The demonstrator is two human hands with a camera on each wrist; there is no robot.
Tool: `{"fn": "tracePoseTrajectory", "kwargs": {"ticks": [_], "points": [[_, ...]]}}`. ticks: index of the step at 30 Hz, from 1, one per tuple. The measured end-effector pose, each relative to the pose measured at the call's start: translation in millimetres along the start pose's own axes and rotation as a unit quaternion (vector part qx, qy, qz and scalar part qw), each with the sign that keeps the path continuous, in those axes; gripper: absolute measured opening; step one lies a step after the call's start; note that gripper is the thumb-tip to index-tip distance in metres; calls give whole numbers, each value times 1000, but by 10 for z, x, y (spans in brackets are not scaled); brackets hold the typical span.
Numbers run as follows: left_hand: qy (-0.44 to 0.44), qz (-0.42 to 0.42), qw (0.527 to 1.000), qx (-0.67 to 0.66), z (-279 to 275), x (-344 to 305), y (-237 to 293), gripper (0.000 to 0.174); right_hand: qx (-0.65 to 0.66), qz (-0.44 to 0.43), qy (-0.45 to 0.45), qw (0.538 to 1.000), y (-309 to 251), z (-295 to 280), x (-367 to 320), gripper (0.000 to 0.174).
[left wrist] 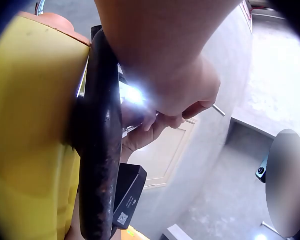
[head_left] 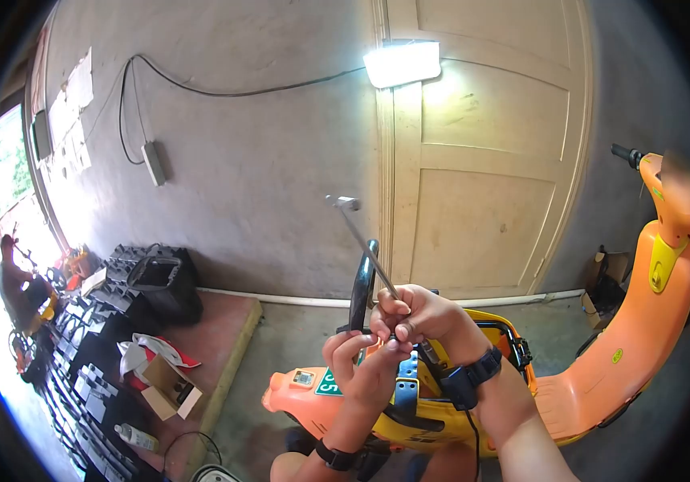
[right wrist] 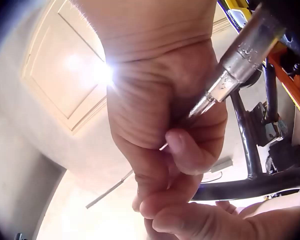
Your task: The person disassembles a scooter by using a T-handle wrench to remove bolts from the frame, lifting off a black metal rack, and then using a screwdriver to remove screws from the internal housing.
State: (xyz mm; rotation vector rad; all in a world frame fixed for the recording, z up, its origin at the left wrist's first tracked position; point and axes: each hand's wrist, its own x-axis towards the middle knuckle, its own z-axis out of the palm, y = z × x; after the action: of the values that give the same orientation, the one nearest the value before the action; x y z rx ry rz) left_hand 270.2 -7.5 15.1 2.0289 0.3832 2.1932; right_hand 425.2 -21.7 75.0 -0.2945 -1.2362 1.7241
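"One cream door [head_left: 485, 161] stands behind the scooter, right?"

"Yes, and the orange-and-yellow scooter [head_left: 586, 394] fills the lower right. A low reddish platform [head_left: 228, 321] lies to its left."

"What's on that?"

"A black bin [head_left: 170, 289] and, closer to the scooter's tail, an open cardboard box [head_left: 170, 387]. The lit lamp [head_left: 403, 66] hangs above the scooter."

"And the hands?"

"Both are above the scooter's rear, beside its black bar [head_left: 361, 289], fingertips meeting. The right hand [head_left: 433, 317] curls round a thin metal rod [head_left: 369, 253], which slants up and away from the scooter. A metal-nosed tool [right wrist: 240, 65] lies along that palm; I can't tell how firmly it's held."

"The left hand [head_left: 365, 373]?"

"Thumb and fingers close together, pinching a small dark piece [head_left: 394, 338] over the scooter's rear. It's too small to identify."
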Motion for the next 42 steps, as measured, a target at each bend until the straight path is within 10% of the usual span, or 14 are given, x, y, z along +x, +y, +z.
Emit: {"fn": "tracePoseTrajectory", "kwargs": {"ticks": [38,42], "points": [[-25,-44,998,-47,-38,-89,-140,9,-145,-37,64,987,135,-51,114,44],[57,-179,968,-168,-3,-102,-179,22,-275,-131,170,937,93,-263,37,40]]}}
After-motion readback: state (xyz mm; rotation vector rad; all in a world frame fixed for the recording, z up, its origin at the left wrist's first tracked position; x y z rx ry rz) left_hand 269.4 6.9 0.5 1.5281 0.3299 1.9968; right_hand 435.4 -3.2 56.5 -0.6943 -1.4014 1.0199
